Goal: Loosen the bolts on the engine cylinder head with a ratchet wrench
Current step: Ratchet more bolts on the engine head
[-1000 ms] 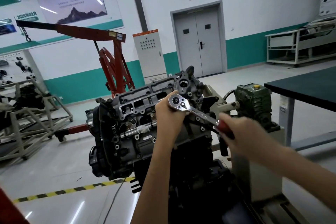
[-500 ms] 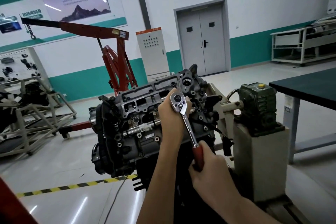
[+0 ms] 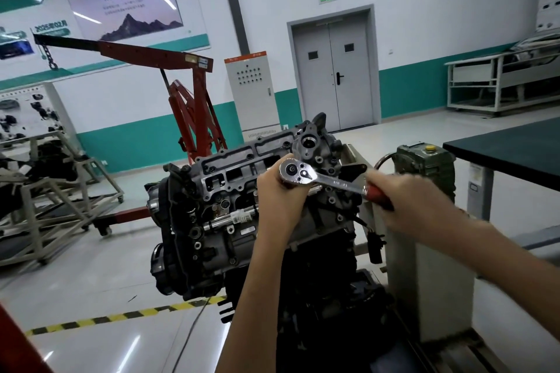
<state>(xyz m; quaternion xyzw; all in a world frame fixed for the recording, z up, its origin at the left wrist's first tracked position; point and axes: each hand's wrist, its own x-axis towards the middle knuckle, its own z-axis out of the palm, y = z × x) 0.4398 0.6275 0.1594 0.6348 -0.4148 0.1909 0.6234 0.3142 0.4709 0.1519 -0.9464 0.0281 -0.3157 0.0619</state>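
1. The ratchet wrench (image 3: pixel 330 180) has its round head against the cylinder head (image 3: pixel 242 179), near that part's 3 o'clock end; the bolt beneath is hidden.
2. The left hand (image 3: pixel 281 194) holds the wrench's head, fingers curled round it from 8 o'clock.
3. The right hand (image 3: pixel 406 203) is blurred; its fingers seem wrapped round the red handle, which points to 4 o'clock.
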